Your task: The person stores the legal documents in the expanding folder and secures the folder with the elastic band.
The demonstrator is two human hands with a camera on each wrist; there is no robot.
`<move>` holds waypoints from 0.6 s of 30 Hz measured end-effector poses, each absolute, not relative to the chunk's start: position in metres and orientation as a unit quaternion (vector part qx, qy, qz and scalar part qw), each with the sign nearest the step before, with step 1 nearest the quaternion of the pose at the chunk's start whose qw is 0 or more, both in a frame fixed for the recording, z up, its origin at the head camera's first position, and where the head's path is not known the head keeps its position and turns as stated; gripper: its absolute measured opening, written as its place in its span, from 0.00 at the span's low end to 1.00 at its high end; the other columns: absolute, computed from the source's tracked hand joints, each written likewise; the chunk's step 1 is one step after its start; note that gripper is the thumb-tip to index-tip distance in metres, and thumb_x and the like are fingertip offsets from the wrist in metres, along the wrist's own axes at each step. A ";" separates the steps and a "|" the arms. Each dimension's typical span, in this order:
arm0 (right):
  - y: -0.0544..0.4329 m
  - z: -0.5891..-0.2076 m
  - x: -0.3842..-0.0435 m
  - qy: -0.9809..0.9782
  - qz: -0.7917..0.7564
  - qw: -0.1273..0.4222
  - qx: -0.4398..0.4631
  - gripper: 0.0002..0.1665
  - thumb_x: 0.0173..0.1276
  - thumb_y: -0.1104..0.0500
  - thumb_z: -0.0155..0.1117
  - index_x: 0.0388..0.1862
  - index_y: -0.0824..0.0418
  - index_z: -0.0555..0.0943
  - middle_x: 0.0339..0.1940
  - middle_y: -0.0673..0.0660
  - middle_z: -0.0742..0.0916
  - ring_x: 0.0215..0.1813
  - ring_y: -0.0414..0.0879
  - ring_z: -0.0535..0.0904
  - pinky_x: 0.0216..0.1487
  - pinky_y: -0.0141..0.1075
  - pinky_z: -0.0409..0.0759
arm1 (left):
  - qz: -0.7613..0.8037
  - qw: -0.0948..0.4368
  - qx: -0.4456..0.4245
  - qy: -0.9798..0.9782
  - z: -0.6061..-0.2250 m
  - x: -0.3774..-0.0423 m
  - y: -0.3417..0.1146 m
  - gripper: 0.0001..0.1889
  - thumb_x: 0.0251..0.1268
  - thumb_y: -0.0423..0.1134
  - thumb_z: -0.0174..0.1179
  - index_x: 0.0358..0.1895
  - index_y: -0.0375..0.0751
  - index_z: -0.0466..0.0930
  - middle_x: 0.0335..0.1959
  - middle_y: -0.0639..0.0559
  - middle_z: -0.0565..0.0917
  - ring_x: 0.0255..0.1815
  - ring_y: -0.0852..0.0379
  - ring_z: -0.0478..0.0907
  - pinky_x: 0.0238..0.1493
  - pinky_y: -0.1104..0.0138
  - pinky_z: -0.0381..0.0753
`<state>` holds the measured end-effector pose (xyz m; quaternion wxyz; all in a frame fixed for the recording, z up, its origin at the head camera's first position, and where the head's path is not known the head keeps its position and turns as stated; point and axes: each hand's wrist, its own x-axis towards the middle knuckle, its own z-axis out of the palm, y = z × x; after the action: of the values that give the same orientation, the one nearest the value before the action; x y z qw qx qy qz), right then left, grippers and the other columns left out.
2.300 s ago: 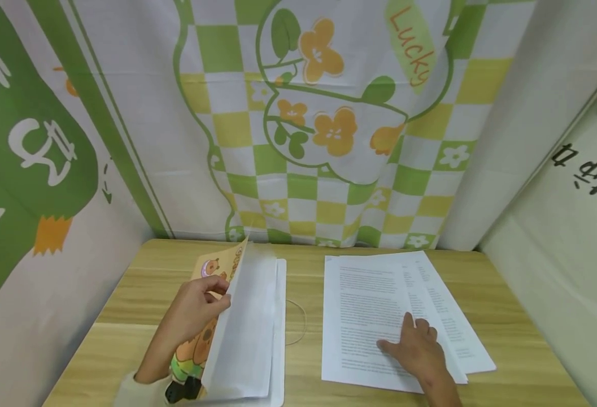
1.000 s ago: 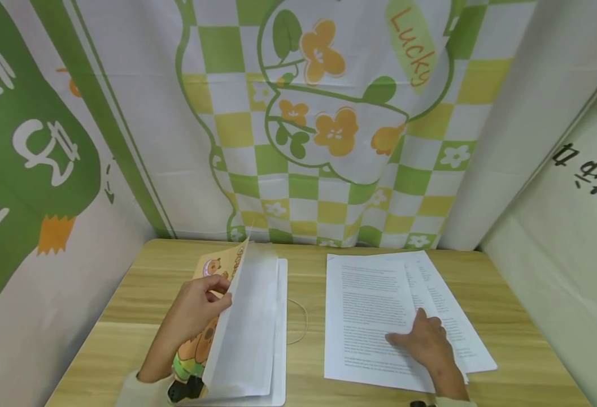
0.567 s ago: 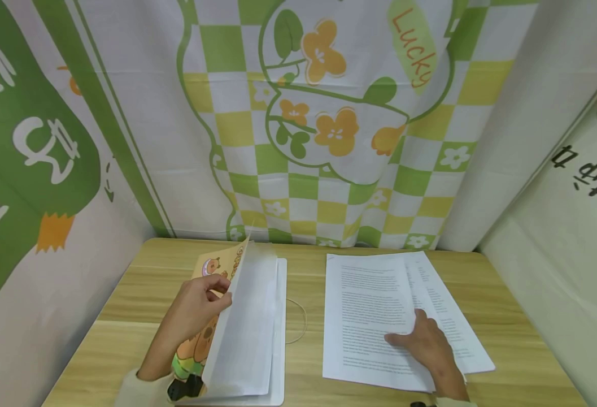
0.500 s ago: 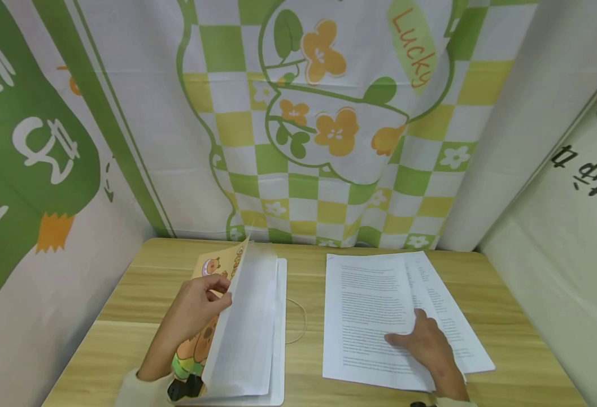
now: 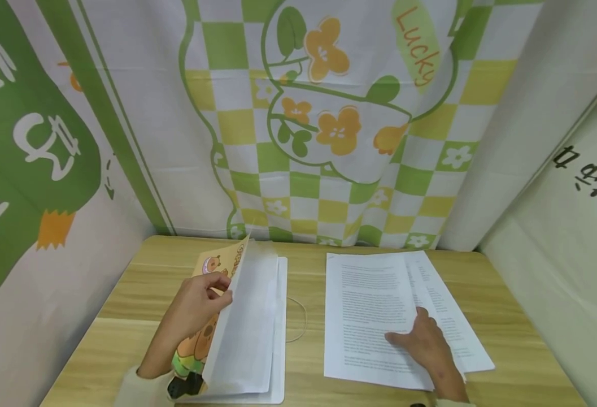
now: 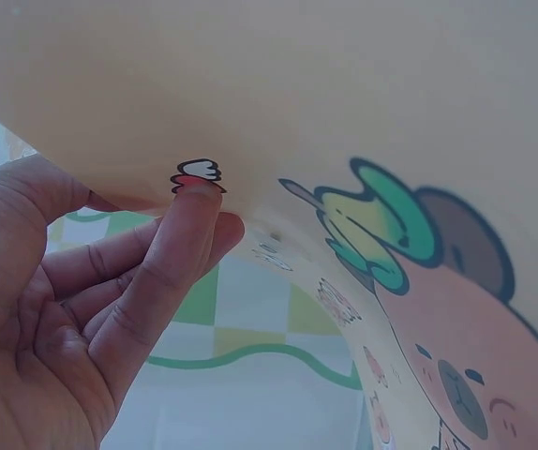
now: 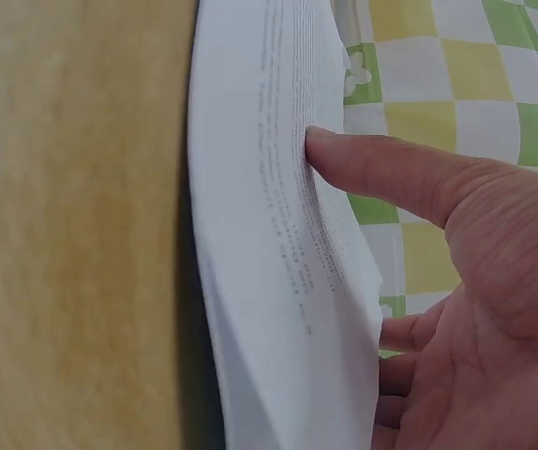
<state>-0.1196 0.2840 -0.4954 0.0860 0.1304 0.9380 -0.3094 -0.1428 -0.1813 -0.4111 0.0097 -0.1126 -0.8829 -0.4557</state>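
Observation:
My left hand (image 5: pixel 204 299) pinches the edge of a folder's yellow cover, printed with cartoon capybaras, and holds it half raised. In the left wrist view that cover (image 6: pixel 456 309) curves over my thumb and fingertips. White pages (image 5: pixel 249 316) lie inside the folder. To the right, several printed paper sheets (image 5: pixel 364 316) lie fanned out on the table. My right hand (image 5: pixel 427 342) grips the upper sheets at their right edge. The right wrist view shows the thumb (image 7: pixel 372 169) on the printed face, with the other fingers partly hidden behind the paper edge.
A thin elastic loop (image 5: pixel 304 322) sticks out from the folder's right side onto the wooden table (image 5: pixel 305 271). Behind the table hangs a green-and-yellow checked cloth (image 5: pixel 303 192). White printed cloths, one on the left (image 5: pixel 125 271), line both sides.
Since the earliest frame, my right hand has shifted slightly right to the upper sheets' edge. It has stayed nearly still over the last second. My left hand holds the cover in the same place.

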 end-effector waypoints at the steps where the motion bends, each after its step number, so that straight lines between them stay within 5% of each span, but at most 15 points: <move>1: 0.284 -0.495 -0.120 0.937 -0.313 0.085 0.130 0.65 0.54 0.44 0.81 0.71 0.81 0.54 0.55 0.79 0.77 0.53 0.69 0.78 0.54 0.63 0.75 | -0.455 0.010 -0.113 -0.883 -0.411 -0.143 -0.182 0.08 0.66 0.31 0.63 0.46 0.33 0.85 0.41 0.48 0.86 0.31 0.58 0.83 0.31 0.65 0.83; 13: 0.288 -0.493 -0.120 0.941 -0.308 0.082 0.115 0.48 0.60 0.53 0.75 0.67 0.76 0.61 0.49 0.75 0.81 0.48 0.64 0.80 0.49 0.57 0.76 | -0.452 0.013 -0.114 -0.885 -0.412 -0.142 -0.181 0.08 0.66 0.31 0.63 0.45 0.34 0.86 0.40 0.48 0.87 0.30 0.58 0.83 0.31 0.65 0.83; 18: 0.285 -0.495 -0.120 0.942 -0.300 0.091 0.122 0.53 0.62 0.48 0.74 0.69 0.80 0.59 0.54 0.79 0.78 0.53 0.70 0.78 0.54 0.61 0.76 | -0.448 0.015 -0.121 -0.885 -0.412 -0.143 -0.181 0.08 0.66 0.31 0.63 0.46 0.34 0.85 0.40 0.48 0.87 0.30 0.58 0.83 0.31 0.65 0.83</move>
<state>-0.1199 0.2849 -0.4950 0.0905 0.1221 0.9417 -0.3001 -0.1428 -0.1810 -0.4121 0.0148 -0.1207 -0.8855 -0.4485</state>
